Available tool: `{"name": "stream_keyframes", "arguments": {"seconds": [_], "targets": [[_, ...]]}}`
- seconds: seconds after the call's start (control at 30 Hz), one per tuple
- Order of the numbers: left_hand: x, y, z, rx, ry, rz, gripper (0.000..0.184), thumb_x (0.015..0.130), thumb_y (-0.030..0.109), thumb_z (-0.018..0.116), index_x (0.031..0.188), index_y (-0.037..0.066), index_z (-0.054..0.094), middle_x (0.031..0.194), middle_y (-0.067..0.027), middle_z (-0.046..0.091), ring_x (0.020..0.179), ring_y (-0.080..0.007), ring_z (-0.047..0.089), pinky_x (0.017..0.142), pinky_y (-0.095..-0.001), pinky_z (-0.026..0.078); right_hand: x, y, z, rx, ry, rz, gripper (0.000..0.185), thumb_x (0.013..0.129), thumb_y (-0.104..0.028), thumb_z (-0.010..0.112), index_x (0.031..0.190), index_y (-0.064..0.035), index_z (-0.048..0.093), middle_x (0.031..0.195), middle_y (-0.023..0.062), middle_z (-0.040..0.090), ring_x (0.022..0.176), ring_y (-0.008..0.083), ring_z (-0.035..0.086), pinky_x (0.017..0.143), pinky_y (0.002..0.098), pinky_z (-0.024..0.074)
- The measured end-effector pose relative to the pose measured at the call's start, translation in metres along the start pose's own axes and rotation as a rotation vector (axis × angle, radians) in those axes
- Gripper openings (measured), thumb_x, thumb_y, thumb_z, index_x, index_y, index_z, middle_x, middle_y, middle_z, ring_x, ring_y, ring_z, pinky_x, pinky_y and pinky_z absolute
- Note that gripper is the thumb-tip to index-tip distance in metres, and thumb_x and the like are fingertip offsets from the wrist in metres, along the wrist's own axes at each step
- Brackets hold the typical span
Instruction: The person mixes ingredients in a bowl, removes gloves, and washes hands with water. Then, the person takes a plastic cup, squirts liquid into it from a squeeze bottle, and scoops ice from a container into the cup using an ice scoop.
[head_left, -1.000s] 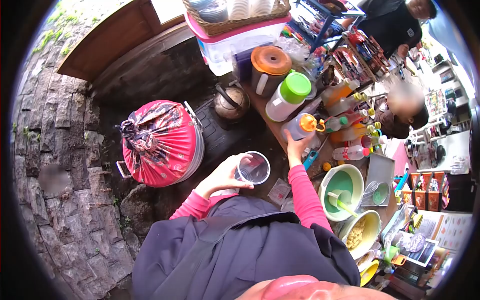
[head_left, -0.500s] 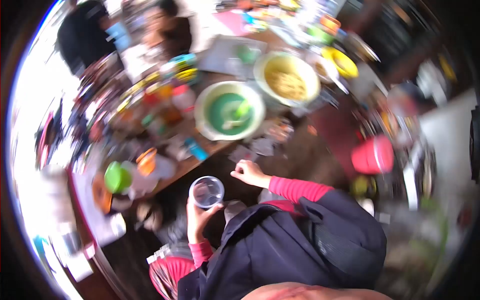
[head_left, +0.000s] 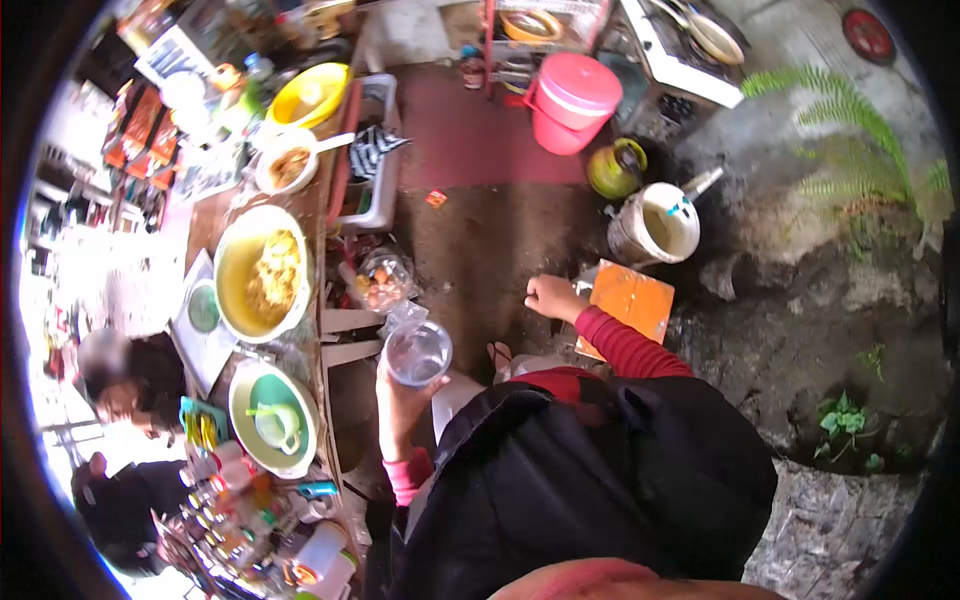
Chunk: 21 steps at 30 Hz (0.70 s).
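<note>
My left hand (head_left: 401,405) is wrapped round a clear plastic cup (head_left: 418,353), its open mouth facing up towards me. Inside, the cup looks see-through; whether it holds any liquid I cannot tell. My right hand (head_left: 553,297) hangs in the air with the fingers curled in, and nothing shows in it. Beside that hand is an orange square-topped stool (head_left: 632,306). Left of the cup, on the long table, stand a basin of green liquid (head_left: 262,385) with a ladle (head_left: 288,432) in it and a large bowl of yellowish food (head_left: 272,280).
A white bucket (head_left: 668,228), a green gas cylinder (head_left: 618,168) and a pink lidded bucket (head_left: 572,102) stand ahead to the right. A plastic bag of eggs (head_left: 381,284) lies beside the table. Two people are across the table. Bottles (head_left: 325,550) crowd its near end.
My view has swung to the right, so the table now lies on my left and the buckets and stool ahead. The cup stays in my left hand; my right hand has curled further.
</note>
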<state>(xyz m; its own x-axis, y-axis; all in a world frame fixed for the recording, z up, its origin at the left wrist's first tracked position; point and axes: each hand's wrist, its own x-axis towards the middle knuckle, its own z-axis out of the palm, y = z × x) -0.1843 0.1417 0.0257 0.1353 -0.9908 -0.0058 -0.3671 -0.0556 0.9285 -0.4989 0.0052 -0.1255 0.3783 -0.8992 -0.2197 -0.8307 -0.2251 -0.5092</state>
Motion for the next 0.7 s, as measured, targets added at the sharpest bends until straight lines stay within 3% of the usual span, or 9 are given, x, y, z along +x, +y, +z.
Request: {"name": "stream_keyframes", "arguments": {"seconds": [0.1,0.23,0.3,0.4,0.5,0.63,0.7], "targets": [[0.063,0.02,0.029,0.126,-0.242,0.053,0.085,0.052,0.033,0.088,0.12,0.001,0.05,0.111,-0.0167,0.06,0.106,-0.0319,0.056,0.091,-0.0399,0.044,0.003,0.041,-0.009,0.129,0.149,0.102,0.025,0.072,-0.029,0.065,0.084,-0.006,0.063,0.082,0.0165,0.063,0.082,0.0347,0.061,0.069,0.0452,0.0485],[0.144,0.022,0.054,0.144,-0.345,0.13,0.082,0.052,0.033,0.088,0.118,0.001,0.051,0.109,-0.0163,0.06,0.105,-0.0322,0.057,0.09,-0.0401,0.045,0.021,0.069,-0.003,0.295,0.006,0.263,0.027,0.073,-0.03,0.066,0.084,-0.0052,0.064,0.083,0.0167,0.064,0.082,0.035,0.061,0.072,0.0444,0.0484],[0.189,0.021,0.063,0.142,-0.405,0.17,0.08,0.053,0.031,0.088,0.118,0.001,0.052,0.108,-0.0158,0.061,0.104,-0.0315,0.057,0.089,-0.0401,0.045,0.039,0.079,-0.003,0.28,0.031,0.185,0.029,0.073,-0.032,0.066,0.085,-0.0053,0.065,0.084,0.017,0.065,0.082,0.0352,0.061,0.073,0.0442,0.0484],[0.263,0.007,0.077,0.239,-0.43,0.214,0.082,0.052,0.033,0.087,0.117,-0.001,0.05,0.106,-0.0176,0.06,0.102,-0.0334,0.058,0.087,-0.0414,0.046,0.088,0.096,-0.026,0.314,-0.099,0.263,0.031,0.073,-0.033,0.067,0.086,-0.0048,0.065,0.084,0.0171,0.065,0.082,0.0351,0.062,0.074,0.0442,0.0485],[0.347,0.007,0.09,0.322,-0.4,0.298,0.086,0.052,0.036,0.087,0.118,-0.004,0.048,0.106,-0.0202,0.059,0.1,-0.0368,0.057,0.086,-0.0425,0.046,0.156,0.13,-0.053,0.22,-0.041,0.278,0.032,0.073,-0.032,0.066,0.088,-0.0043,0.065,0.085,0.0169,0.065,0.083,0.0343,0.062,0.074,0.0429,0.0486],[0.459,0.019,0.125,0.263,-0.532,0.337,0.088,0.053,0.039,0.085,0.12,-0.004,0.046,0.106,-0.0219,0.058,0.104,-0.0395,0.054,0.087,-0.044,0.045,0.251,0.178,-0.116,0.257,0.095,0.296,0.035,0.076,-0.036,0.066,0.092,-0.0042,0.066,0.086,0.0169,0.065,0.084,0.033,0.063,0.075,0.0407,0.049],[0.511,0.031,0.145,0.429,-0.565,0.413,0.089,0.056,0.042,0.083,0.122,-0.004,0.046,0.109,-0.0224,0.057,0.106,-0.0398,0.053,0.088,-0.0444,0.045,0.299,0.222,-0.139,0.455,0.212,0.301,0.035,0.078,-0.029,0.07,0.097,-0.0008,0.063,0.086,0.0115,0.067,0.078,0.0228,0.065,0.068,0.0333,0.051]]}}
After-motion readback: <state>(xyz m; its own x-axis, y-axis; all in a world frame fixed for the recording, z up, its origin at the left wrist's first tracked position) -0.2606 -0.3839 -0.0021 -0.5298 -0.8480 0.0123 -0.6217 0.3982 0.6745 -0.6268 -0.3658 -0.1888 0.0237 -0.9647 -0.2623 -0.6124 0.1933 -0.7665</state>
